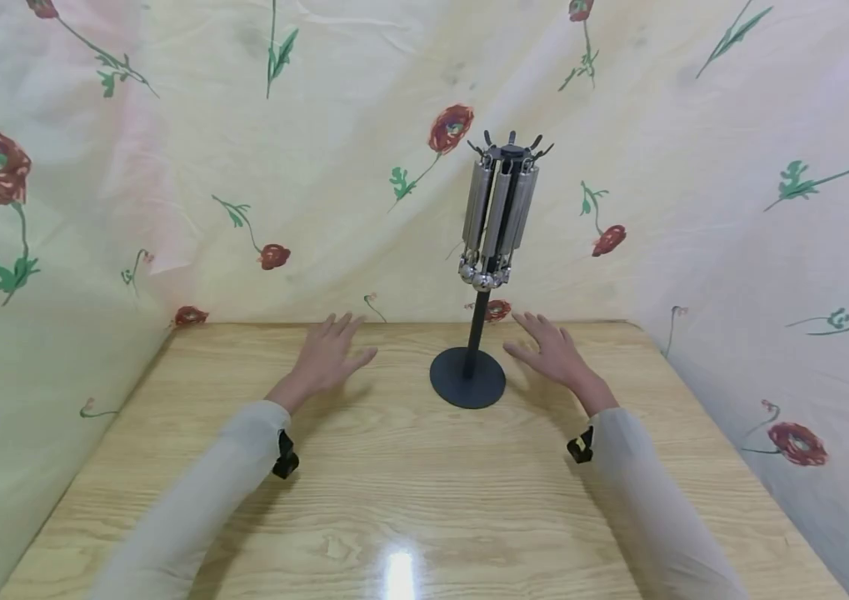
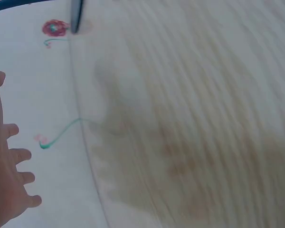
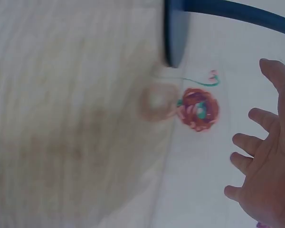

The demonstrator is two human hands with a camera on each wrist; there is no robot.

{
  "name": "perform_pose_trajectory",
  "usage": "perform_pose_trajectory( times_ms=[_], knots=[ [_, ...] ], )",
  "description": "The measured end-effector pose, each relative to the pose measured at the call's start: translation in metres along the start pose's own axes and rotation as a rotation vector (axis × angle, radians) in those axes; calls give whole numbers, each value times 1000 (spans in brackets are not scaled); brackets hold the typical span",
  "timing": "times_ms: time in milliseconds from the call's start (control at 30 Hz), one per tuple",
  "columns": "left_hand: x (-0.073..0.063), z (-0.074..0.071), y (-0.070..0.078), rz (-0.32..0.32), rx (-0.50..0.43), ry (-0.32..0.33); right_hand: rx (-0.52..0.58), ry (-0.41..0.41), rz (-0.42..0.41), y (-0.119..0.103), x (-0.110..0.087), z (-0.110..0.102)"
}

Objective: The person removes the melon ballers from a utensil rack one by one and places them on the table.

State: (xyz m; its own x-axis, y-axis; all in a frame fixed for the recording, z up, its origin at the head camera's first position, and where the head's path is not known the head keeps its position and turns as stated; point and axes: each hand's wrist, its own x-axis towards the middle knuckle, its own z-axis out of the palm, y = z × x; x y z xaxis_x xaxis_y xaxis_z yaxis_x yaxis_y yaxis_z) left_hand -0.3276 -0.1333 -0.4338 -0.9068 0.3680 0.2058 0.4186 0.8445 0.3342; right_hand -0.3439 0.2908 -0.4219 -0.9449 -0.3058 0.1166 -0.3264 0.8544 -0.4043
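Note:
A black stand [image 1: 466, 379] with a round base and a thin pole rises from the wooden table. Around its top hang several shiny metal tubes [image 1: 499, 208] under a ring of small hooks, with silver balls [image 1: 482, 277] at their lower ends. To the left of the base, my left hand [image 1: 327, 354] hovers with fingers spread, apart from the stand. My right hand [image 1: 553, 354] is closer, just right of the base, its fingers also spread and holding nothing. The right wrist view shows part of the dark base [image 3: 176, 35] beyond my fingers.
A cloth [image 1: 349, 167] printed with red flowers hangs behind the table and along both sides. The wooden table [image 1: 424, 483] shows a bright light reflection near its front. Each sleeve carries a small black wrist device [image 1: 285, 455].

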Motion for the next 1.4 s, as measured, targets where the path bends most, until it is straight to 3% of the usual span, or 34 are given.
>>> perform_pose_trajectory(
  times_ms=[133, 367, 633, 800, 967, 1133, 1400],
  knots=[
    [8, 1, 12, 9, -126, 15, 82, 34, -16, -6, 1, -6],
    [24, 10, 40, -5, -520, 31, 346, 78, -58, -28, 1, -15],
    [43, 37, 80, 36, -765, 44, 738, 53, -100, -47, 7, -7],
    [49, 53, 103, 11, -947, 5, 829, 79, -94, -56, 12, -2],
    [58, 65, 119, 19, -1083, 15, 901, 107, -71, -63, 15, 0],
    [67, 77, 127, 6, -1164, 41, 942, 150, -60, -67, 18, 3],
    [75, 91, 134, -1, -1101, 136, 953, 216, -73, -68, 21, 9]
  ],
)
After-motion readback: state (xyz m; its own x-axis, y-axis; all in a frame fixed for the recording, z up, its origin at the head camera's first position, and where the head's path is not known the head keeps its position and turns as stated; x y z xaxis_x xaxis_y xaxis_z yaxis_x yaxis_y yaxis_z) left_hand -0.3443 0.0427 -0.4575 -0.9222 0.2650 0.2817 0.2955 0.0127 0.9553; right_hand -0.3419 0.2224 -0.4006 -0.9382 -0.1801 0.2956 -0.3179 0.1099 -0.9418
